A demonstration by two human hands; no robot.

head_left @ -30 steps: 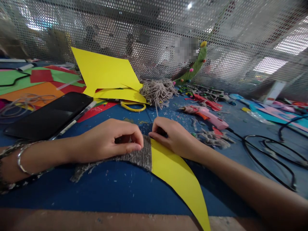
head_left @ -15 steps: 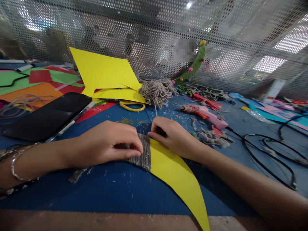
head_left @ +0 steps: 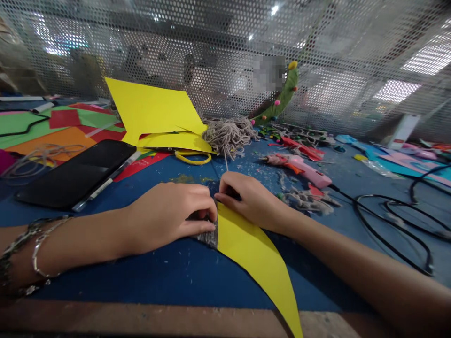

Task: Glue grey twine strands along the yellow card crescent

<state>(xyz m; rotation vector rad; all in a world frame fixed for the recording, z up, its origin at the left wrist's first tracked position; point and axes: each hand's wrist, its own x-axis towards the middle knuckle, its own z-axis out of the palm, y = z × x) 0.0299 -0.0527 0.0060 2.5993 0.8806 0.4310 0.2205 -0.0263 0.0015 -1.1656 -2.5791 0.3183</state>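
Note:
A curved yellow card crescent [head_left: 259, 251] lies on the blue table, its tip reaching past the front edge. Grey yarn [head_left: 210, 236] is wound tightly round its left part. My left hand [head_left: 176, 213] is closed over the wound part, thumb and fingers pinching it near the boundary with the bare card. My right hand [head_left: 244, 197] is curled at the card's upper edge, its fingers closed on the yarn strand [head_left: 226, 163]. That strand runs back to a tangled heap of grey yarn [head_left: 230, 134]. My left palm hides much of the wound section.
A black phone [head_left: 77, 173] and a pen [head_left: 93, 193] lie at left near coloured paper [head_left: 63, 138]. Behind are yellow card [head_left: 151, 108] and yellow-handled scissors [head_left: 193, 158]. A pink glue gun [head_left: 306, 170] with a looping cable [head_left: 391, 234] is right; perforated mesh [head_left: 218, 51] stands behind.
My left hand has slid right along the wound yarn, close to the bare card and my right hand. My right hand stays at the upper edge; the view has shifted slightly.

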